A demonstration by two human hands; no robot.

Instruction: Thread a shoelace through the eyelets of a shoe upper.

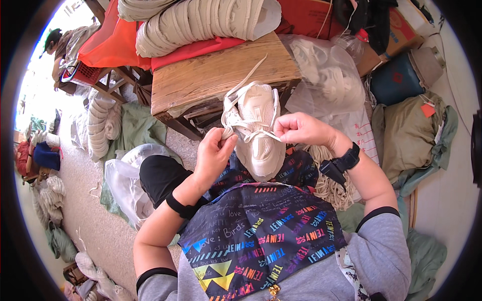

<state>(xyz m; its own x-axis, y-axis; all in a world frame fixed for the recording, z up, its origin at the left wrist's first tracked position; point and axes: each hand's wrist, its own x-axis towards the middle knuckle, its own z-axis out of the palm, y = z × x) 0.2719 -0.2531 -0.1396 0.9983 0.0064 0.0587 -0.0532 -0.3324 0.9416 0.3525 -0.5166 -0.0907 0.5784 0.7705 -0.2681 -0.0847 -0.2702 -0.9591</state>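
Note:
A white shoe upper [260, 155] lies over my lap, its toe toward me and its far end near the wooden bench. A white shoelace [261, 134] crosses its front, and a loose length runs up past the far end onto the bench. On the upper's left side, my left hand [213, 155] is closed, fingers pinching a bit of white lace. On the right side, my right hand [305, 131] is closed, with thumb and finger pinching the lace where it comes out from the upper. My closed fingers partly hide both held parts of the lace.
Ahead stands the wooden bench [216, 75], with stacked rolls of shoe uppers [201, 27] on it. A bundle of laces [331, 188] hangs by my right leg. Plastic bags of uppers [329, 80] lie at the right, and a white bag [123, 185] at the left. Another person [60, 50] is far left.

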